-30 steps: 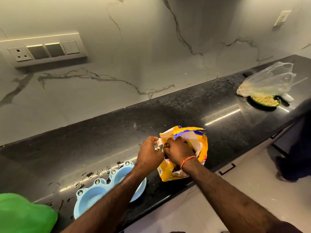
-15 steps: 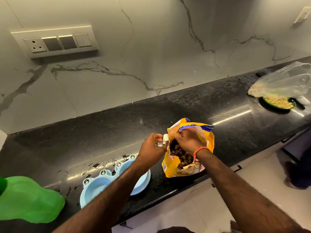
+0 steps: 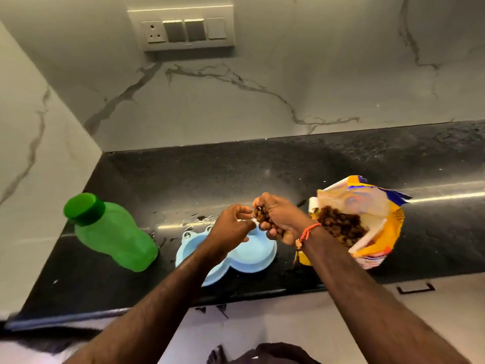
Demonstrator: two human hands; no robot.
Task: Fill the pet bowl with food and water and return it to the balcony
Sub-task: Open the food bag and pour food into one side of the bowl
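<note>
Right hand: curled around a handful of brown kibble, held above the right basin of the bowl; judged ready to drop the food there.
Left hand: fingertips pinching a small white scrap, hovering over the bowl; what the scrap is cannot be told.
Pet bowl: pale blue, 2 basins, flat on the black countertop near its front edge; both basins look empty.
Food bag: yellow, mouth spread wide and tilted toward the person, kibble inside, just right of the bowl for short reaches.
Water bottle: green, capped, left of the bowl; contents not visible, presumably for the water step.
Droplets: wet spots behind the bowl.
</note>
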